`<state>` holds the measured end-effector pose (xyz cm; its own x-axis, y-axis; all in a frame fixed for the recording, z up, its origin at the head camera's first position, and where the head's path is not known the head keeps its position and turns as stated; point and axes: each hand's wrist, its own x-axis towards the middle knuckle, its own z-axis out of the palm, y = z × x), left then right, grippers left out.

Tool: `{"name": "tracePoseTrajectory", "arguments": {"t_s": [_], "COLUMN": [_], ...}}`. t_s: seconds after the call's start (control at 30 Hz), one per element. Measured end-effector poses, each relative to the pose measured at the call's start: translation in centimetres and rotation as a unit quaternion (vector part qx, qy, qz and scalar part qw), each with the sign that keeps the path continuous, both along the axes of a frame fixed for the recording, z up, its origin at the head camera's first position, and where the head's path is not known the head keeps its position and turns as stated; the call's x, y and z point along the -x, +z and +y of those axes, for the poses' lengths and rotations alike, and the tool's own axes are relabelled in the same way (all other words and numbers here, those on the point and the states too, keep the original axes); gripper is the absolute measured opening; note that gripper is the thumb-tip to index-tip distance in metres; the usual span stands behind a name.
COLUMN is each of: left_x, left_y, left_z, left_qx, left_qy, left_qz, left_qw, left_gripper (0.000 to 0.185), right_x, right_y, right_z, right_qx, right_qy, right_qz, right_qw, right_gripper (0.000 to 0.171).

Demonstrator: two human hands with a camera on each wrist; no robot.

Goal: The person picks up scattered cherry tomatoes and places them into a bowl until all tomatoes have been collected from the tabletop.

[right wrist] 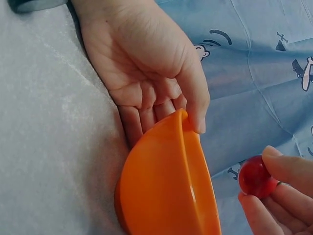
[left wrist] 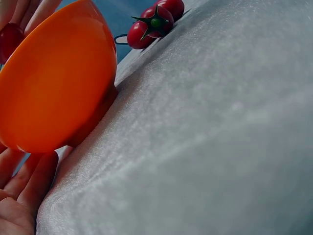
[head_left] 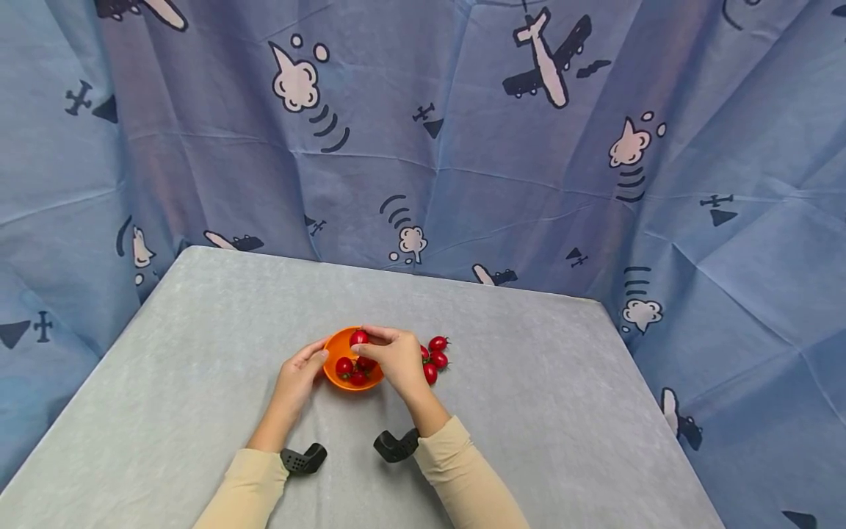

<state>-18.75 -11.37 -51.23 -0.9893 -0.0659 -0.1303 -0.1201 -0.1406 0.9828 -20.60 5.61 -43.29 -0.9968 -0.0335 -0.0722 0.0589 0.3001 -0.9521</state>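
An orange bowl [head_left: 335, 346] [right wrist: 159, 183] stands on the table, with several red cherry tomatoes [head_left: 344, 366] inside. My left hand [head_left: 294, 380] [right wrist: 146, 58] holds its left side, thumb over the rim and fingers along the outer wall. Above the bowl, my right hand [head_left: 402, 361] pinches one cherry tomato [head_left: 359, 337] [right wrist: 255, 177] between thumb and fingers. To the right of that hand lie several more cherry tomatoes [head_left: 439, 359] [left wrist: 157, 22] with green stems; the hand partly covers them in the head view.
A pale grey cloth covers the table [head_left: 562, 404]. Behind and at the sides hangs a blue curtain [head_left: 370, 95] printed with airplanes and clouds. A black band with a mount [head_left: 304, 460] sits on each wrist.
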Motion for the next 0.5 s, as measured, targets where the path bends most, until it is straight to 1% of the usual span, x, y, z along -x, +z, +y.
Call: {"name": "tracePoseTrajectory", "arguments": {"t_s": [0.1, 0.27, 0.37, 0.5], "left_x": [0.0, 0.0, 0.0, 0.1], "left_y": [-0.2, -0.4, -0.4, -0.4], "left_z": [0.0, -0.1, -0.1, 0.0], "left_qx": [0.000, 0.001, -0.001, -0.008], "left_qy": [0.000, 0.004, 0.004, 0.003], "left_qz": [0.004, 0.008, 0.009, 0.012], "left_qw": [1.0000, 1.0000, 0.9999, 0.9999], "left_gripper": [0.042, 0.041, 0.042, 0.041], "right_x": [0.1, 0.3, 0.5, 0.7], "right_y": [-0.1, -0.7, -1.0, -1.3], "right_z": [-0.1, -0.2, -0.3, -0.5], "right_qx": [-0.001, -0.018, -0.028, -0.051], "right_qy": [-0.002, 0.006, 0.002, -0.003], "right_qz": [-0.005, -0.014, -0.017, -0.007], "right_qw": [1.000, 1.000, 0.999, 0.999], "right_gripper": [0.035, 0.035, 0.035, 0.034]}}
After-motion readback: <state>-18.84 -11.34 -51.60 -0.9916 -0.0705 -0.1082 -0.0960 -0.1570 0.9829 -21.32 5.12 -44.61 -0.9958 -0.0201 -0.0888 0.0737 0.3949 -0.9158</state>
